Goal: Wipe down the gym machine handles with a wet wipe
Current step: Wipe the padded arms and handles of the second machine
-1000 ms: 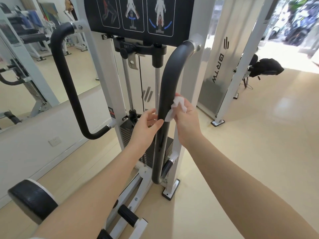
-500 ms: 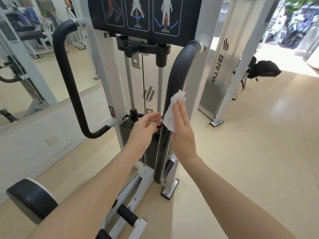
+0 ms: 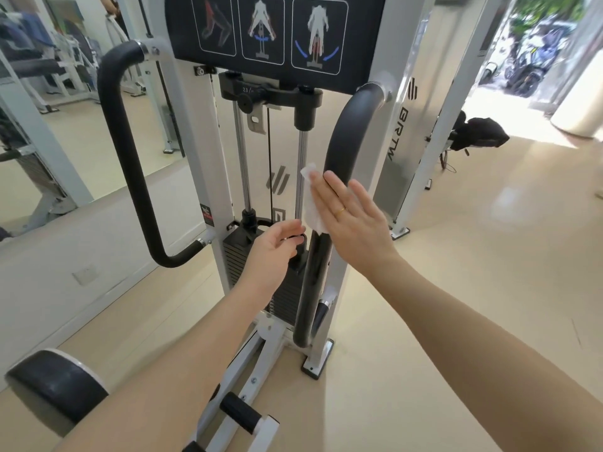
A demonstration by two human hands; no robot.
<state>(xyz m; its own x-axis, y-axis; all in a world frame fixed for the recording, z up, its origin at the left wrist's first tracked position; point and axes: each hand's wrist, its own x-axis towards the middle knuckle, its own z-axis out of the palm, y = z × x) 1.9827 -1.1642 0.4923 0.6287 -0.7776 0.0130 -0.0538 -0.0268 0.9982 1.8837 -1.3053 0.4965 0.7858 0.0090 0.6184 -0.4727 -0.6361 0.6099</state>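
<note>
The machine's right handle is a thick black curved bar running from the top right of the white frame down to the floor bracket. My right hand lies flat on its middle with straight fingers, pressing a white wet wipe against the bar; the wipe sticks out to the left of my fingers. My left hand hovers just left of the bar, below the wipe, fingers loosely extended and holding nothing. The left handle is a matching black bar, untouched.
A weight stack with guide rods sits between the handles under a black instruction panel. A black padded roller is at lower left, foot pegs below. A mirror lines the left wall; another white machine frame stands right.
My right hand opened from gripping the bar with the wipe to pressing it flat and slid a little up the handle. My left hand let go of the bar and now hovers beside it.
</note>
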